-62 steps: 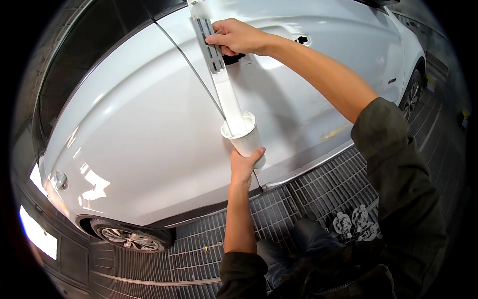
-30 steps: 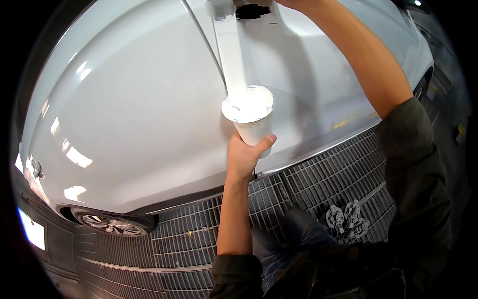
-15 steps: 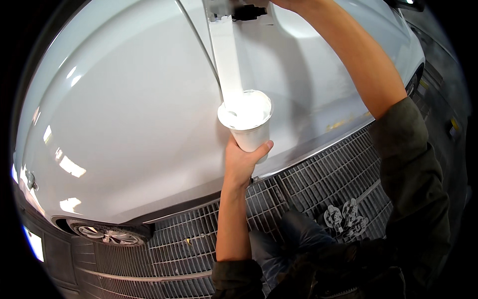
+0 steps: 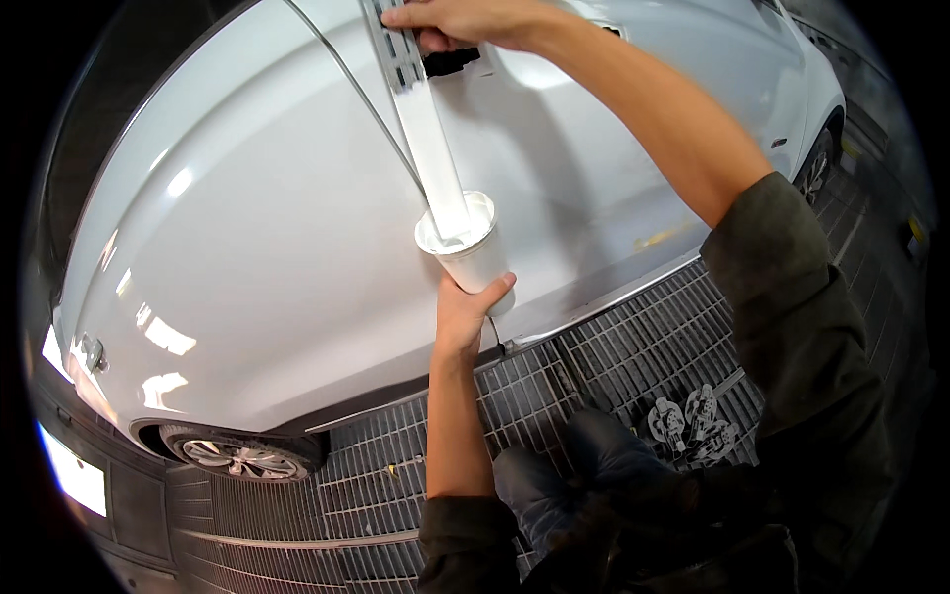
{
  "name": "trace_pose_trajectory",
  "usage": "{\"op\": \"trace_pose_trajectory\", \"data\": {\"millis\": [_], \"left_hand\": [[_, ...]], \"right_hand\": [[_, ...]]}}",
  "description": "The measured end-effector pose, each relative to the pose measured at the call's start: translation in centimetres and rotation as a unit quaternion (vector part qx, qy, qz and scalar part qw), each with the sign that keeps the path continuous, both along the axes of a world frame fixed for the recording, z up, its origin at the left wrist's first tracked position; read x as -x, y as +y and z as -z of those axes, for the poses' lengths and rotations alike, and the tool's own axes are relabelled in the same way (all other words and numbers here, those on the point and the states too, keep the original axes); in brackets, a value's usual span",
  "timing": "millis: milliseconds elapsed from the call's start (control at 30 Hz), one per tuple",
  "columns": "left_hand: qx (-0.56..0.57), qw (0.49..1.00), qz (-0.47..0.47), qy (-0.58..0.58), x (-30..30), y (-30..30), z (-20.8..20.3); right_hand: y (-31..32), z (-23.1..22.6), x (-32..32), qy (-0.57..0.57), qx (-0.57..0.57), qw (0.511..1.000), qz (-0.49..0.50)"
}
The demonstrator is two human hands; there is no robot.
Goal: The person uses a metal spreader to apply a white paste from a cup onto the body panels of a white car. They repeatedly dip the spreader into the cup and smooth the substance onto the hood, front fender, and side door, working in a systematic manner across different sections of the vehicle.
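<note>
My left hand is wrapped around a white mixing cup, its thumb along the near side. White paint coats the inside of the cup and shows around the stick's lower end. My right hand pinches the upper part of a long flat mixing stick. Its bare grey top has dark slots, and the rest is covered in white paint. The stick leans slightly left as it rises from the cup, its lower tip hidden inside.
A white car's side fills the space behind the cup, with a door seam and a wheel at lower left. Metal floor grating runs below. Grey perforated discs lie near my legs. A yellowish patch marks the car's lower panel.
The view has shifted, so more of the stick and my right hand now show at the top. The cup appears slightly further left. Both hands keep their hold.
</note>
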State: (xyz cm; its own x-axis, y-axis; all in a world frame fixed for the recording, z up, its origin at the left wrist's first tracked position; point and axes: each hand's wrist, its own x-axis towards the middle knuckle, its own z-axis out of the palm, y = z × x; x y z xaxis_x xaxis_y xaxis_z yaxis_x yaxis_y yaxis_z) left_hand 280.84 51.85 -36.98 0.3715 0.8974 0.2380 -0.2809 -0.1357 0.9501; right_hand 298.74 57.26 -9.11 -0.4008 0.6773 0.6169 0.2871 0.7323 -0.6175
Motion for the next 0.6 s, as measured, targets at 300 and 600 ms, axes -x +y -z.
{"op": "trace_pose_trajectory", "data": {"millis": [300, 600], "left_hand": [[0.022, 0.997, 0.060, 0.043, -0.6, -9.9, 4.3], [0.056, 0.996, 0.038, 0.062, 3.8, -23.4, 15.1]], "right_hand": [[-12.6, 14.6, -1.6, -0.102, 0.074, 0.992, -0.012], [-27.5, 34.2, -23.1, 0.186, 0.186, 0.917, 0.299]]}}
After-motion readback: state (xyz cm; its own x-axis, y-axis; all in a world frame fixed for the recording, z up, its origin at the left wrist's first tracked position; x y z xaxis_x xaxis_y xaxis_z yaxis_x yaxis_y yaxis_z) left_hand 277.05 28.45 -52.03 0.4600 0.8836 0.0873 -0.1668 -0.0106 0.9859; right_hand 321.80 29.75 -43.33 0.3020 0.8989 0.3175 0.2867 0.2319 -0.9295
